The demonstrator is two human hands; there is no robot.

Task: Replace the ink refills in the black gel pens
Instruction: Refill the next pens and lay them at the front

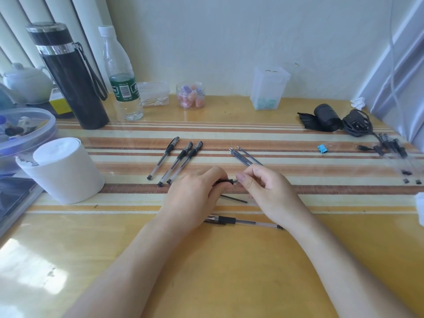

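My left hand [195,196] grips the black grip section of a gel pen [226,181] at mid-table. My right hand [266,189] pinches the pen's tip end between thumb and fingers, right against the left hand. Three capped black gel pens [176,160] lie side by side beyond my left hand. Several spare ink refills [245,156] lie in a bundle beyond my right hand. A loose refill [234,199] lies under my hands. Another gel pen [245,222] lies near my wrists, partly hidden by the left one.
A white cup [62,171] and a plastic tub [25,131] stand at the left, a black flask [71,76] and a water bottle [121,74] behind. A blue binder clip [323,148], black cables [358,125] and more pens [397,154] lie at the right.
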